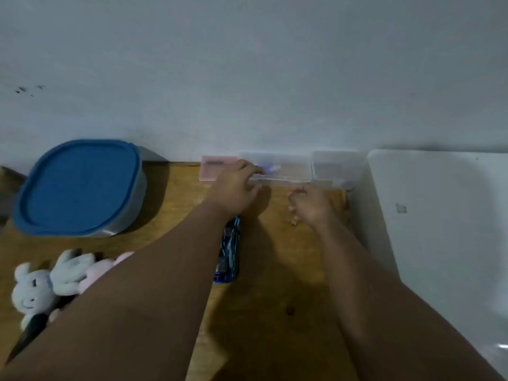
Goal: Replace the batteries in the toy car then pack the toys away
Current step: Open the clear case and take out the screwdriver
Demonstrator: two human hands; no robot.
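A dark blue toy car (229, 251) lies on the wooden table (275, 284), partly under my left forearm. My left hand (237, 188) rests on the left end of a long clear plastic case (286, 169) standing against the wall, its fingers gripping it. My right hand (309, 206) is curled into a fist just below the case's front edge; whether it holds something I cannot tell. A white plush rabbit (35, 287) and a pink plush toy (99, 270) lie at the left, partly hidden by my left arm.
A grey container with a blue lid (79, 185) stands at the back left. A pink flat box (213, 167) and a small clear tub (336, 167) flank the case. A large white bin lid (439, 221) fills the right side. A dark pointed object (30, 331) lies near the rabbit.
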